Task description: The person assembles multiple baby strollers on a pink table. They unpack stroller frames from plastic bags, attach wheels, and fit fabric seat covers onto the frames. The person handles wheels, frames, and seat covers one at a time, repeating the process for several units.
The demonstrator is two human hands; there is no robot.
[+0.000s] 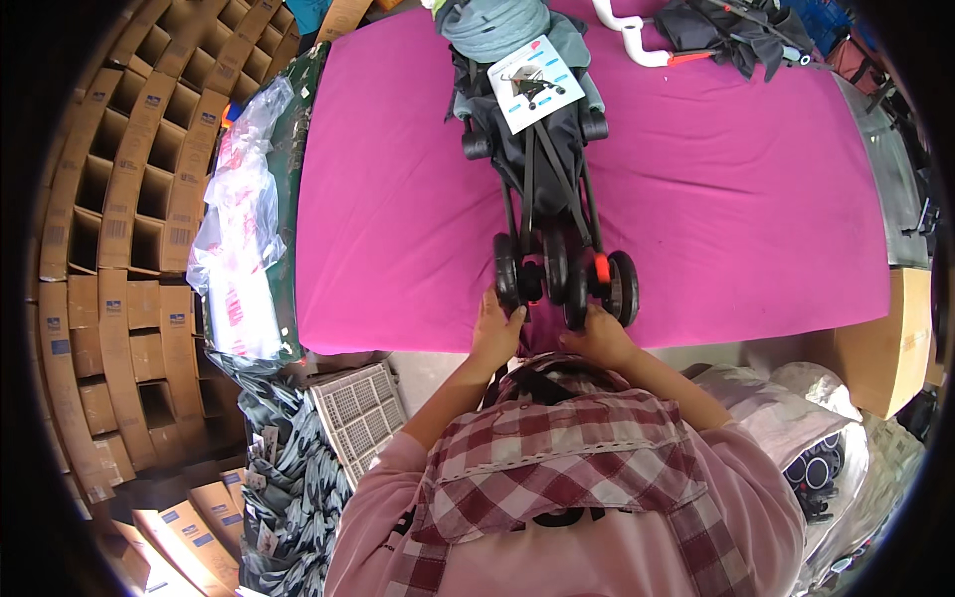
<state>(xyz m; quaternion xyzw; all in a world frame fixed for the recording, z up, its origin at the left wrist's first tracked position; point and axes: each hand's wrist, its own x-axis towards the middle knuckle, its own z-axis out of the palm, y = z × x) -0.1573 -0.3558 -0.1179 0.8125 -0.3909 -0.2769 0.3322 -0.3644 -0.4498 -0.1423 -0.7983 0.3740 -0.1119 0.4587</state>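
Right of stroller (pixel 553 189), sack (pixel 761 413) of parts (pixel 815 471)

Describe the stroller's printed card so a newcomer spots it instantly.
On the magenta-covered table lies a dark folded stroller, its wheels at the near edge. By its far grey fabric bundle rests the card, the stroller's only flat white sheet.

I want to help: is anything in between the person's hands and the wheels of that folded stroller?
Nothing visible is. The left hand and the right hand are right at the wheels, at the stroller's near end.
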